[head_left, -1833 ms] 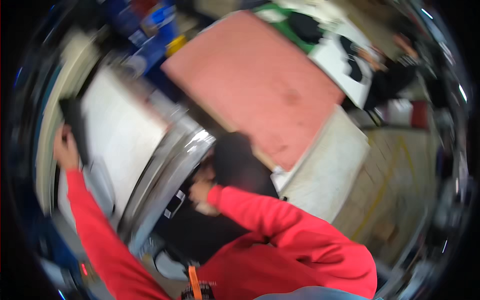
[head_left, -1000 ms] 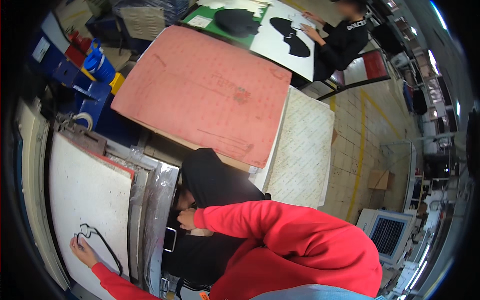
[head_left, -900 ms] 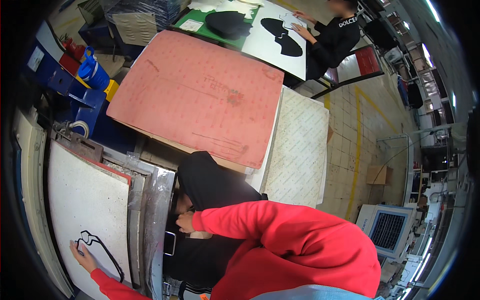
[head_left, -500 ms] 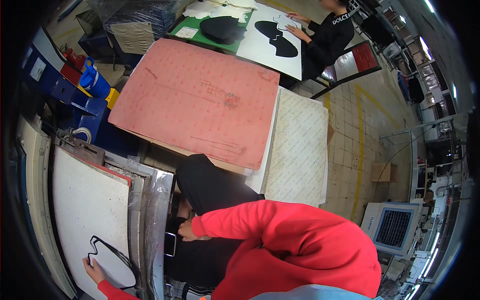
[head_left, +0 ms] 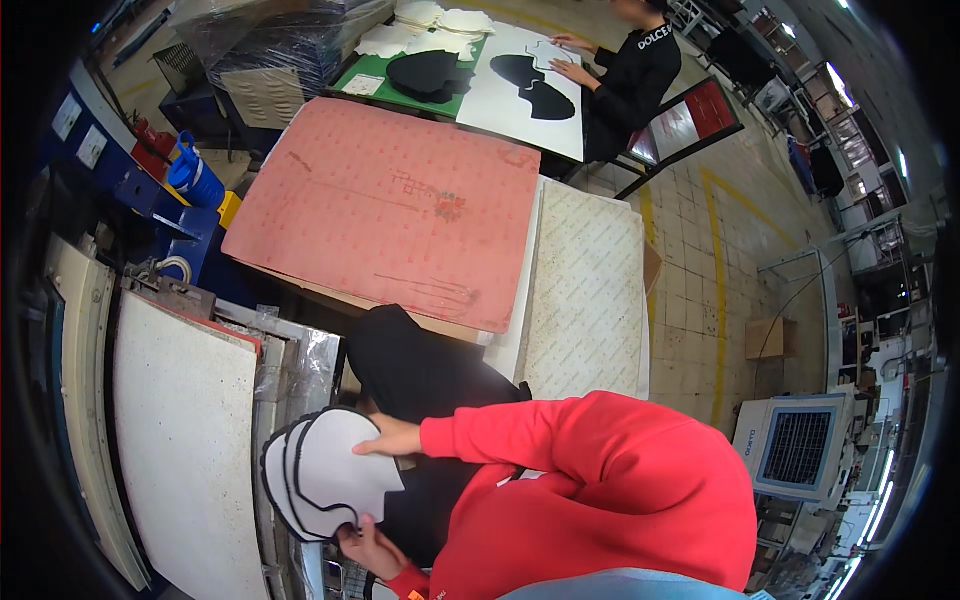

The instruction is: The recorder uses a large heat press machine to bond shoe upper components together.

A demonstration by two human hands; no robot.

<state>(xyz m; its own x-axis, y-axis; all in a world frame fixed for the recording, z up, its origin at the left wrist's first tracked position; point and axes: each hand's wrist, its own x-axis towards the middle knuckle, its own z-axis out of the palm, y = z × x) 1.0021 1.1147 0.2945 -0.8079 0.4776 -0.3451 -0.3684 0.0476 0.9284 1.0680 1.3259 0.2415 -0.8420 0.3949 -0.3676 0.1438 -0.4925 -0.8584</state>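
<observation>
Several flat, white, curved cut-out pieces with black edges [head_left: 342, 458] lie fanned over one another in a small stack between my two hands. Their outline has a rounded end and a stepped notch. My right hand [head_left: 392, 437] grips the upper right of the stack, thumb on the white face. At the lower edge, my left hand [head_left: 368, 548] pinches the stack near the notch. The stack is above my lap, in front of the worn white board [head_left: 185, 440] at the machine's edge. Fingers under the pieces are hidden.
A table with a red sheet [head_left: 380, 210] stands ahead, beside a speckled pale board [head_left: 585, 290]. Beyond, a co-worker in black [head_left: 640, 70] works over black pieces [head_left: 550, 100] on a white surface. A blue jug [head_left: 195, 175] stands at left, an air cooler [head_left: 795, 450] at right.
My left hand has moved right, off the white board, and the black-edged piece there is gone from it. Both hands now hold a stack of such pieces; my right hand has risen from my lap.
</observation>
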